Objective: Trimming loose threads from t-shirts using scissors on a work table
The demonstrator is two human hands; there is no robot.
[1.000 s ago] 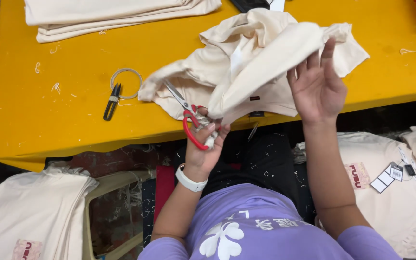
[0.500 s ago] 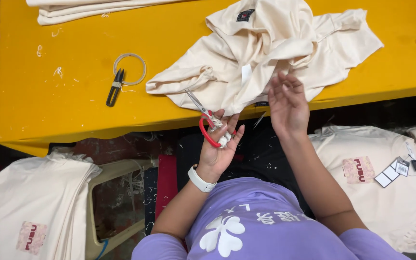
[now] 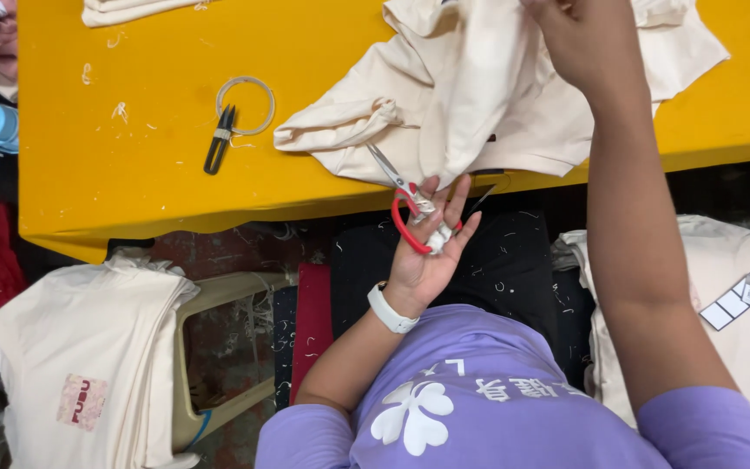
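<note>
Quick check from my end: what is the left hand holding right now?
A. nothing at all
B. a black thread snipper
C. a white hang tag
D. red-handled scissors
D: the left hand is palm up at the table's edge with the red-handled scissors in its fingers, blades pointing under the cream garment; the black thread snipper lies apart on the yellow table.

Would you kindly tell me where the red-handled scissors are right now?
In the head view, the red-handled scissors sit in the left hand at the yellow table's near edge, blades pointing toward the cream garment.
</note>
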